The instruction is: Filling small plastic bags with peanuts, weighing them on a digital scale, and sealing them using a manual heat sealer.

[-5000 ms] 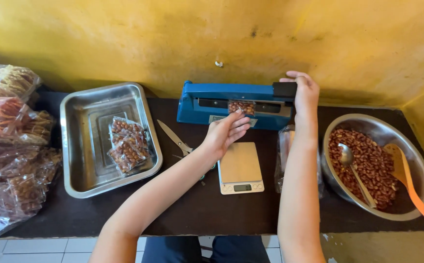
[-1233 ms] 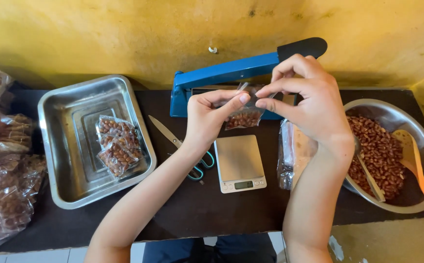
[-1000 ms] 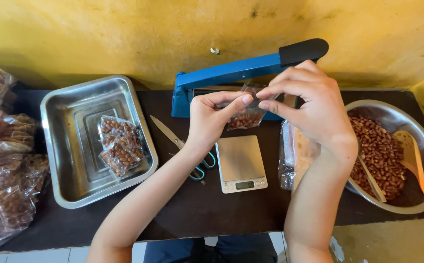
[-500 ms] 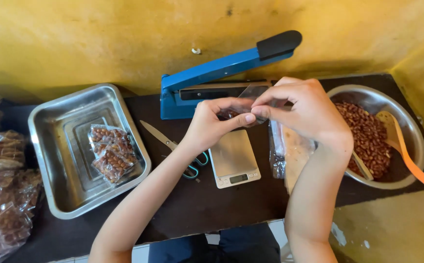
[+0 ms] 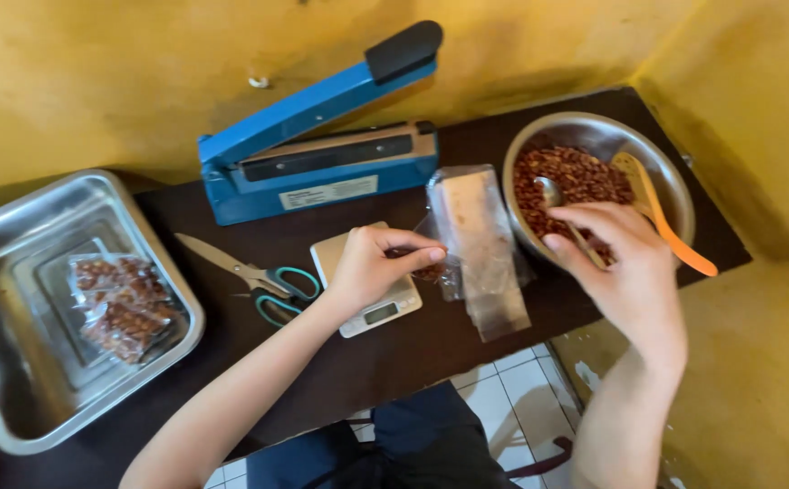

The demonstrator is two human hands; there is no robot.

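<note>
I see left hand (image 5: 372, 267) pinching small peanut bag (image 5: 426, 270) over scale (image 5: 367, 288); right hand (image 5: 616, 263) curled round spoon (image 5: 568, 217) in peanut bowl (image 5: 671, 167). Sealed packets (image 5: 123, 303) in tray (image 5: 14, 398); this one unsealed.

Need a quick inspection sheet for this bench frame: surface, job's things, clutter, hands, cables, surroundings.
Surface: dark table, bare patches visible.
Job's things: small bag of nuts over scale; metal bowl of nuts with spoon; blue sealer, arm raised.
Clutter: scissors; stack of empty bags; steel tray with filled packets.
Hands: left hand pinches the bag; right hand at the spoon handle.
Cables: nothing seen.
Surroundings: yellow wall; tiled floor.
</note>
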